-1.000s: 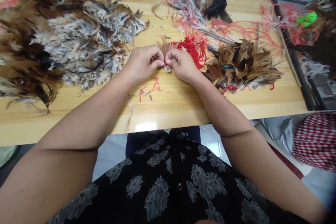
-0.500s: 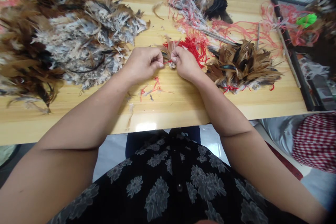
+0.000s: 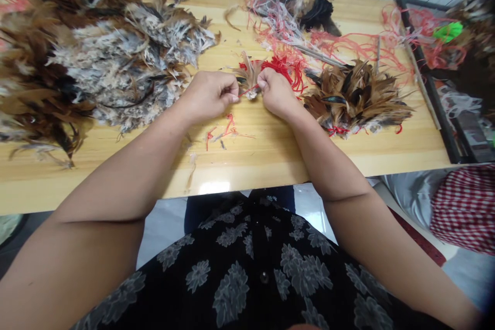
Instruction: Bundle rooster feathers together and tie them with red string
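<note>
My left hand [image 3: 211, 94] is closed in a pinch on one end of a red string [image 3: 244, 92]. My right hand [image 3: 275, 93] is closed on the other end, right by a small bunch of brown feathers [image 3: 249, 73] that sits between the two hands on the wooden table [image 3: 270, 149]. The string is stretched taut between my fingertips. A tangle of red strings [image 3: 284, 69] lies just behind my right hand.
A large heap of brown, white and grey feathers [image 3: 88, 56] fills the table's left. A tied brown feather bundle [image 3: 358, 95] lies right of my right hand. Pink and red strings [image 3: 340, 41] and thin sticks lie at the back right. A black frame [image 3: 433, 77] borders the right edge.
My hands have drawn slightly apart, stretching the red string between them. The small feather bunch has turned and shows more between the hands.
</note>
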